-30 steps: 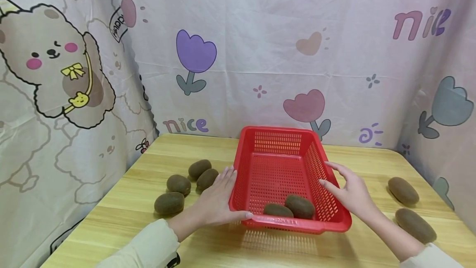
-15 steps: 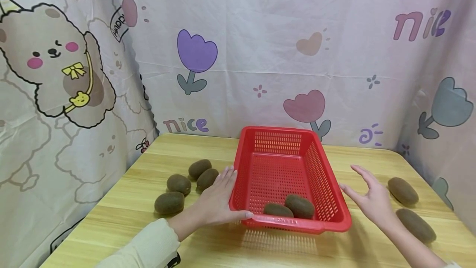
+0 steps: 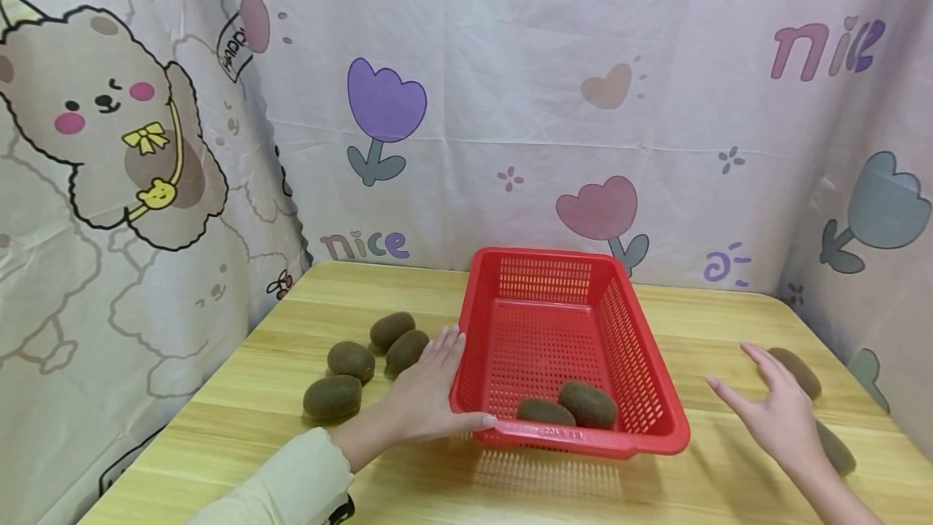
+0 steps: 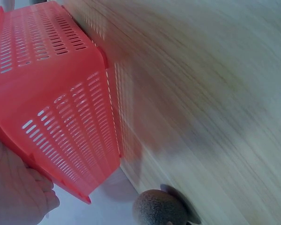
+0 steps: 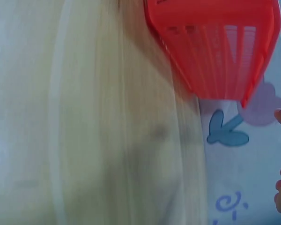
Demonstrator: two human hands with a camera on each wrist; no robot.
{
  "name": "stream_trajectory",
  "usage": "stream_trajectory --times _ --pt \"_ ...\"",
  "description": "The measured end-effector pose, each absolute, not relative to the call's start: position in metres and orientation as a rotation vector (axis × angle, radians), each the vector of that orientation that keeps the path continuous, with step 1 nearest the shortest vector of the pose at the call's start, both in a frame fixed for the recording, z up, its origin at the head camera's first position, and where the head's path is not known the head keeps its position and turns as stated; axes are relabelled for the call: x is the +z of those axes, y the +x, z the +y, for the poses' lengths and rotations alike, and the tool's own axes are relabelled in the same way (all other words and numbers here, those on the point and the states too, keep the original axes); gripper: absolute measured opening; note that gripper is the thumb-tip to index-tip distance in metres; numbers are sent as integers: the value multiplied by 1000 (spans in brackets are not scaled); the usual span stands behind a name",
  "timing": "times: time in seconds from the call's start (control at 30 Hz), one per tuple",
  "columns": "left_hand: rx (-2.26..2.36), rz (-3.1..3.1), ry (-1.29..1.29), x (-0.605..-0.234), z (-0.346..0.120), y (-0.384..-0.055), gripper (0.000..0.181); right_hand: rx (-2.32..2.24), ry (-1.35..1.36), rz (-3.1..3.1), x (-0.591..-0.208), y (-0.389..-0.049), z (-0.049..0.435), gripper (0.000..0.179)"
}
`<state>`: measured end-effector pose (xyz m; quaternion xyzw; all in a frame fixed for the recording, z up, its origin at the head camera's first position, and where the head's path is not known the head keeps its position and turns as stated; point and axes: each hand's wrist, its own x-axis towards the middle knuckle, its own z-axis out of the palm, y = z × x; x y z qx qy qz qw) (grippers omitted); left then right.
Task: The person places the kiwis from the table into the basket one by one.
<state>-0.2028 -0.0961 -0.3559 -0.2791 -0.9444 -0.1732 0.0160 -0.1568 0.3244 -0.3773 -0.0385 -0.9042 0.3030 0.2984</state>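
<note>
our spread left hand [image 3: 426, 402] touches the basket [image 3: 543, 339]; our spread right hand [image 3: 781, 418], bumping a kiwi [image 3: 836, 448], could roll it away.

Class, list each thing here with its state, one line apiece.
Red basket, upright
Two inner kiwifruits, lying at its near end
Four left kiwifruits, lying on the table
Two right kiwifruits, lying, partly hidden
Left hand, touching the basket's rim
Right hand, apart from the basket, holding nothing
Printed curtain, hanging, creased
</note>
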Motion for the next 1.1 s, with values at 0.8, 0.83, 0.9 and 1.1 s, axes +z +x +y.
stream_trajectory --times 0.8,0.83,0.9,1.1 --pt "-560 -2941 -865 -357 -95 -201 112 813 -526 -2567 -409 -127 386 82" --pt "-556 -2940 -863 -357 -95 -201 112 811 -546 -2579 -411 -126 388 83" --pt "-556 -2939 -861 -356 -95 -201 112 814 -599 -2617 -413 -124 392 86" --pt "-553 -2940 -864 -355 -95 -202 113 832 -783 -2721 -415 -123 401 92"
